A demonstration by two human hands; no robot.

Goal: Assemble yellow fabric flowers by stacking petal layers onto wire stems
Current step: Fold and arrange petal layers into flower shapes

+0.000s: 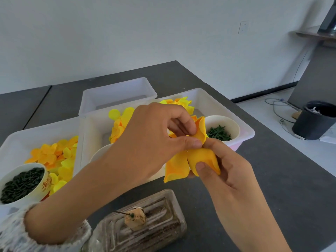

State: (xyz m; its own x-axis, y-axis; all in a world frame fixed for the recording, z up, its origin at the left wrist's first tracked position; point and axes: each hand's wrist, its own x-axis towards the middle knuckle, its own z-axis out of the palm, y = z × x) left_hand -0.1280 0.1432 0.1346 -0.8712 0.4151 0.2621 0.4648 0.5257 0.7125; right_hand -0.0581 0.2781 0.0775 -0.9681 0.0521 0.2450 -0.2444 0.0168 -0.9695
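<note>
Right now we have both hands on a soft, orange-yellow fabric petal layer, held in the air just in front of the middle white plastic tray. Our left hand pinches the upper petals between thumb and curled fingers, and our right hand pinches the lower petals, thumb on top and fingers beneath. We cannot see a wire stem inside the petals.

We judge the fabric to be very light and limp: it curls and folds under the fingers, so it should creep or crumple if squeezed hard. The sensible place to hold it is near the centre where the petals meet, leaving the outer edges free to spread.

Inside that tray lie loose yellow petal pieces and a white paper cup of small green leaf bits. To the tray's left sits another white tray heaped with yellow and orange petals, with a white bowl of dark green pieces. Nearer to us than the middle tray lies a grimy ribbed rectangular block.
</note>
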